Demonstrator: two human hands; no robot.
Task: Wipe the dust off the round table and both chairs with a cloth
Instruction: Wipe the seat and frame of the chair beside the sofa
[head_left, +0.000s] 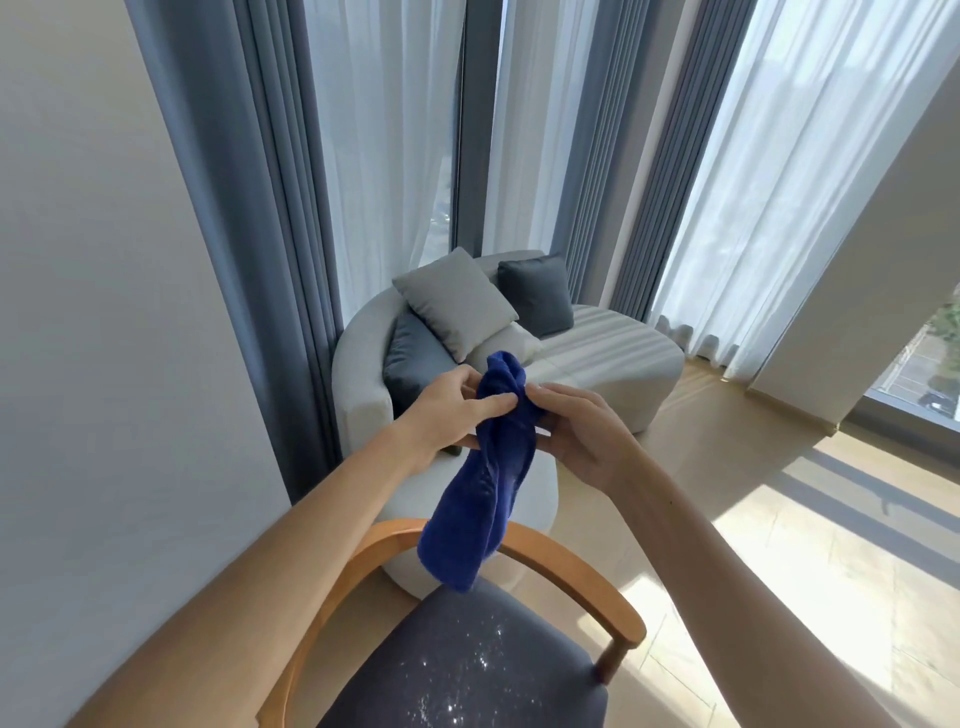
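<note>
Blue microfibre cloth (485, 467) held up in mid-air between both hands, above the back edge of a wooden armchair (566, 564); upper end bunched at finger level, lower end hanging loose and twisted, tip just over the rear of the seat. Left hand (447, 410) at the cloth's left side, grip pinching the bunched upper part, thumb and forefinger closed on the fabric. Right hand (582, 431) at the cloth's right side, fingers curled round the same upper part, fingertips touching the fabric opposite the left thumb. Both bare forearms reaching in from the lower corners.

Armchair directly below: curved light-wood back rail, dark grey upholstered seat (467, 670) speckled with pale dust or crumbs toward its middle and front.

Beyond the hands, off-white curved sofa (613, 358) near the window, carrying a light grey cushion (454, 301) propped upright, a dark grey cushion (537, 293) behind and to its right, and another dark grey cushion (410, 358) low at the left. Grey drapes (270, 208) and white sheer curtains (379, 130) hanging full height behind. Pale wall (93, 312) at left. Light wood floor (779, 519) striped with sunlight at right.
</note>
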